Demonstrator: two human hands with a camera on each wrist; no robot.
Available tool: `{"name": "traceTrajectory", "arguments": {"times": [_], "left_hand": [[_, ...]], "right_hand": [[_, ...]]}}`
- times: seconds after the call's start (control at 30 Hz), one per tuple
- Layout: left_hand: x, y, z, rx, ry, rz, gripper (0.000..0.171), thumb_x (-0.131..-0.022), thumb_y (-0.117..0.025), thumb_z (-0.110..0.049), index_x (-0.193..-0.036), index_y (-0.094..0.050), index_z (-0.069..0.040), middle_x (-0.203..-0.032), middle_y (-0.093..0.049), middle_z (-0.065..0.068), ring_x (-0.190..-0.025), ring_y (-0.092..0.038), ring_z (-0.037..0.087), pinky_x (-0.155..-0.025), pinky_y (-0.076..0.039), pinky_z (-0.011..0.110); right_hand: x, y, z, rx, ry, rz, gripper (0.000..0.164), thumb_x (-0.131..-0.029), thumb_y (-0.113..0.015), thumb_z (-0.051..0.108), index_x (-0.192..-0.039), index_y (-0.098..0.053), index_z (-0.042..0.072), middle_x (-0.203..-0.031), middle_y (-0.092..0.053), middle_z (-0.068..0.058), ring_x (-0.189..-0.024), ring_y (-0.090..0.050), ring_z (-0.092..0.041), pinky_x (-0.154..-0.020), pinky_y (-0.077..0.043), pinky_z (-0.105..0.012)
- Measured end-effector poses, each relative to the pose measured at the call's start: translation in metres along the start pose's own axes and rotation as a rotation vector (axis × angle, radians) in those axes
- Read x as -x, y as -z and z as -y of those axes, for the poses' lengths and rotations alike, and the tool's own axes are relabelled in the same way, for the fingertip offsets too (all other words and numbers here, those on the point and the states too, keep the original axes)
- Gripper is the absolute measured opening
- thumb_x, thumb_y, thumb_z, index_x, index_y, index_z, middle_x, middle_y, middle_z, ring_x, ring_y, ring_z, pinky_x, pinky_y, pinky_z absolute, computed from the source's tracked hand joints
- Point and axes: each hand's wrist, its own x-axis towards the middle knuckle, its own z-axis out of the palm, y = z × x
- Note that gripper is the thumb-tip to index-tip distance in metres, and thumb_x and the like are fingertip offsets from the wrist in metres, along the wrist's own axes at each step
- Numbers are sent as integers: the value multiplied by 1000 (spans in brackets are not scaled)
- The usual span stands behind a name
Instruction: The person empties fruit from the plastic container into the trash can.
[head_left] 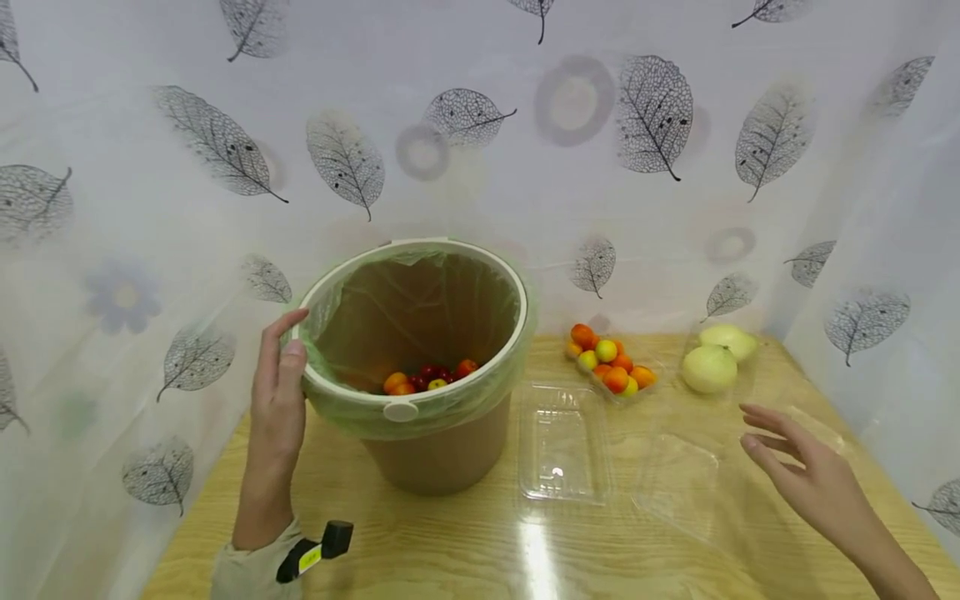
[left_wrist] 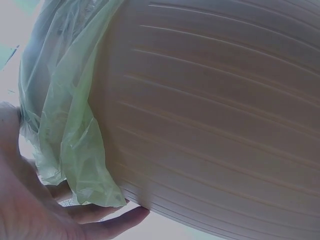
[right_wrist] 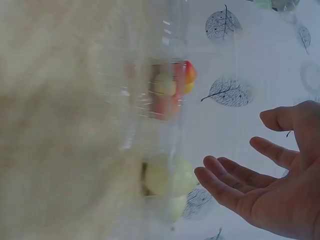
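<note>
A brown trash bin (head_left: 442, 454) with a white rim and a green plastic liner (head_left: 480, 417) stands left of centre. Several small fruits (head_left: 420, 383), orange, red and yellow, lie inside it. My left hand (head_left: 277, 392) grips the bin's left side by the rim, its fingers against the outer wall and partly behind the liner in the left wrist view. On the right my right hand (head_left: 813, 479) hovers above the table, fingers spread and holding nothing. A see-through plastic lid or box (head_left: 678, 483), its outline faint, lies left of that hand.
A clear plastic tray (head_left: 564, 446) lies right of the bin. Behind it sits a clear box of orange and yellow fruits (head_left: 615, 371). Two pale green round fruits (head_left: 711, 368) are at the back right. Leaf-printed curtains (head_left: 480, 183) enclose the wooden table (head_left: 450, 550).
</note>
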Motion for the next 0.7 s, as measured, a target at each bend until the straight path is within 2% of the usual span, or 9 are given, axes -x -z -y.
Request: {"name": "traceTrajectory", "arguments": {"times": [0.07,0.17,0.23,0.33,0.4,0.47,0.57,0.7], "left_hand": [[0,0,1,-7,1,-3,44,-111,-33,-29,-152,-47,-20,-152,-43,-1,-129,-50,27,-94,-46,21],[-1,1,2,-15,-2,0,44,-111,-33,-29,-152,-47,-20,-153,-42,-3,-130,-49,25,-97,-45,23],[-1,0,3,-22,-8,2,44,-111,-34,-29,-152,-47,-20,-154,-41,-4,-132,-48,23,-99,-44,25],[-2,0,4,-36,-19,-1,44,-111,-34,-29,-152,-47,-19,-154,-41,-5,-133,-46,21,-102,-41,29],[-2,0,4,-46,-27,-8,44,-111,-34,-29,-152,-47,-18,-155,-41,-5,-135,-45,20,-105,-40,30],[-3,0,4,-55,-34,-15,44,-111,-34,-28,-151,-48,-17,-155,-41,-4,-137,-42,19,-107,-37,31],[-3,1,3,-61,-38,-13,44,-111,-35,-28,-151,-48,-17,-156,-41,-4,-138,-41,19,-108,-36,31],[-3,2,3,-53,-28,-2,44,-111,-34,-28,-152,-47,-17,-155,-41,-4,-135,-44,20,-105,-40,30]], "right_hand": [[-16,1,8,-15,55,3,47,-103,-64,18,-148,-53,8,-138,-52,23,-107,-50,21,-76,-49,-8],[-40,-1,21,-35,122,29,48,-102,-66,14,-148,-52,8,-143,-56,-6,-112,-51,16,-81,-46,-5],[-57,-2,29,-39,151,56,50,-102,-66,13,-150,-51,9,-142,-55,-19,-116,-58,1,-82,-46,-5],[-83,-7,39,-48,179,85,51,-101,-67,11,-149,-51,10,-140,-55,-24,-119,-63,-29,-84,-47,-8],[-100,-13,43,-56,192,101,52,-100,-68,11,-149,-51,9,-141,-54,-24,-119,-60,-47,-88,-54,-21],[-116,-21,43,-70,193,122,52,-100,-68,10,-149,-50,9,-143,-52,-25,-122,-56,-51,-95,-54,-40],[-136,-35,40,-63,186,146,53,-100,-68,11,-150,-49,8,-145,-50,-26,-125,-53,-53,-98,-44,-67],[-162,-52,32,-20,178,160,52,-100,-67,9,-149,-49,6,-145,-48,-30,-125,-51,-57,-96,-42,-73]]}}
